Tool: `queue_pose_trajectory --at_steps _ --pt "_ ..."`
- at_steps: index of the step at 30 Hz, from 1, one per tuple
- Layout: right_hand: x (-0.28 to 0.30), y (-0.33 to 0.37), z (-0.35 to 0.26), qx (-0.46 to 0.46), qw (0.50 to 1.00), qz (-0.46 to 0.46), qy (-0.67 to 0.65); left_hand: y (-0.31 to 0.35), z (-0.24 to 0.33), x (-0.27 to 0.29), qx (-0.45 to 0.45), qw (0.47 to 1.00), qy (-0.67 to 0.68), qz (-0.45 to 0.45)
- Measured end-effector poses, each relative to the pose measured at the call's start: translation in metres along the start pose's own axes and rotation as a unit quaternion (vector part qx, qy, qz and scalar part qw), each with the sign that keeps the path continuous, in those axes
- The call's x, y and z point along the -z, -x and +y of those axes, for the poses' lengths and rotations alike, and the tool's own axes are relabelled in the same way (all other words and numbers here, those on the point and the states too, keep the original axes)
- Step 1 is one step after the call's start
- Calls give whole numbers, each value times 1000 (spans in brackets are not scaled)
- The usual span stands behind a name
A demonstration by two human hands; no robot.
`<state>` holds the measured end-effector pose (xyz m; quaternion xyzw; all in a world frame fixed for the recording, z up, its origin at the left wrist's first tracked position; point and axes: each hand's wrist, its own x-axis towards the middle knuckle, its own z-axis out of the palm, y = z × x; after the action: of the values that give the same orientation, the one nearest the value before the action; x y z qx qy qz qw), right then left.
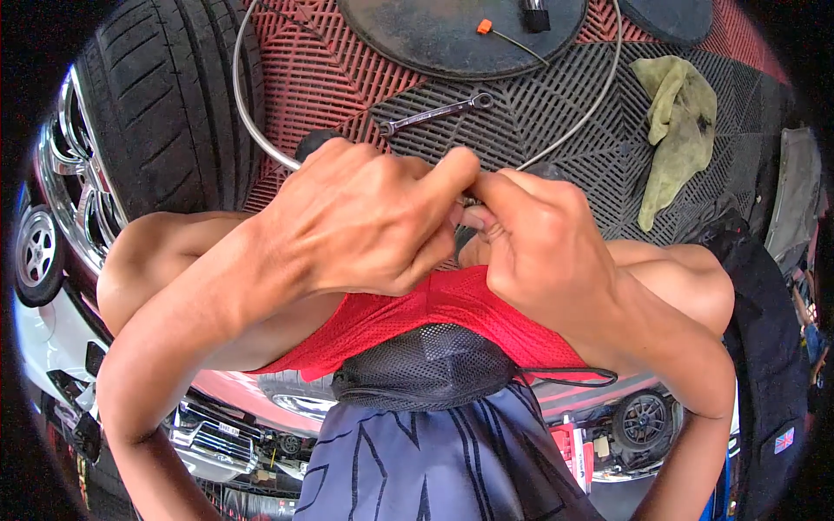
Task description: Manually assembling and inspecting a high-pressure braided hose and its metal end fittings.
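Observation:
My left hand (369, 217) and my right hand (547, 230) are close together above my lap, with fingers pinched and meeting in the middle. Both are closed on a thin silver-grey hose (241, 91), which may be a cable. It loops out from the two hands and leaves the picture at the top. My fingers hide its ends and whatever they pinch between them. Beyond the hands, a combination wrench (434, 115) lies on the floor tiles. A thin rod with an orange head (485, 27) rests on a round black disc (417, 52).
A large black tyre (165, 95) stands at the left, beside a chrome wheel (82, 174). A greenish-yellow cloth (673, 130) lies at the right on the red and black slatted floor (565, 139). A small black-ended item (536, 17) is on the disc.

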<state>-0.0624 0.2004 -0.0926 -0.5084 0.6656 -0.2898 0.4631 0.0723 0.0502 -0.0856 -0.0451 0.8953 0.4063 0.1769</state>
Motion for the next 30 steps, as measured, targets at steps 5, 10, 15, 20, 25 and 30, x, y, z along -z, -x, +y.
queue_pose_trajectory --at_steps 5,10,15,20,25,30 --pt "-5 -2 3 25 999 35 -26 4 -6 -3 9 1000 17 5" --pt "-5 0 0 16 1000 21 -17 6 -1 -6 35 999 24 -13" --pt "-7 2 -1 3 1000 11 -14 4 2 -5 33 999 40 -15" --pt "-4 -1 -4 -2 1000 3 -7 3 0 -4 35 999 13 -17" --pt "2 -12 6 -25 997 49 -57 -10 -10 6 40 999 26 -8" --pt "8 -14 4 -51 994 33 -96 -8 -23 12 26 999 16 -31"
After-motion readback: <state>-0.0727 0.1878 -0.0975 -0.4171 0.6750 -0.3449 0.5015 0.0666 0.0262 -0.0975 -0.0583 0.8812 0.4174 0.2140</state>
